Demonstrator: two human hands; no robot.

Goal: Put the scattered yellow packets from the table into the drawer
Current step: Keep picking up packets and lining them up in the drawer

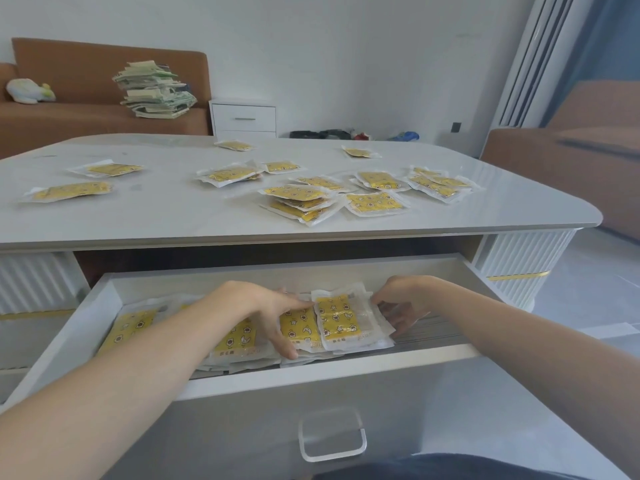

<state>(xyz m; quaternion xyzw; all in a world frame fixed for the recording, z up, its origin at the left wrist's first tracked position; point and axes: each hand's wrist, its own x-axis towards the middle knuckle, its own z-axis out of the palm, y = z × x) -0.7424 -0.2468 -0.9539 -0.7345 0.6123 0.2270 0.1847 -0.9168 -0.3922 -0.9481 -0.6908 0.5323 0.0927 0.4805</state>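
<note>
While the drawer (346,370) stands pulled out below the bench (173,216), both hands are down inside it. Left hand (263,311): fingers stretched fairly straight and laid over the packets, forefinger tip touching the top packet (339,320) at its 9 o'clock edge, thumb pointing toward the drawer's front wall; it grips nothing. Right hand (401,304): at 3 o'clock of the same packet, fingers curled round its edge, upper fingertips on the clear margin, lower fingers tucked under the pile. Top packet lies yellow face up, slightly tilted, on a short pile just right of the drawer's middle. Stored packets (133,329) lie in overlapping rows from that pile out to 9 o'clock, reaching the left wall. Bare ribbed drawer floor shows at 3 o'clock of the right hand. Clear handle (332,434) sits on the drawer front at 6 o'clock. On the bench, loose packets are spread about: a small stack (301,202) at 12 o'clock of the hands, with a dense cluster running from it toward 1 o'clock; two flat ones (69,192) well apart at 10 o'clock; two lone ones near the far edge. Beyond the bench at 11 o'clock, a brown sofa (86,112) carries a leaning paper pile (156,90); a white cabinet (244,117) stands just beside it.
</note>
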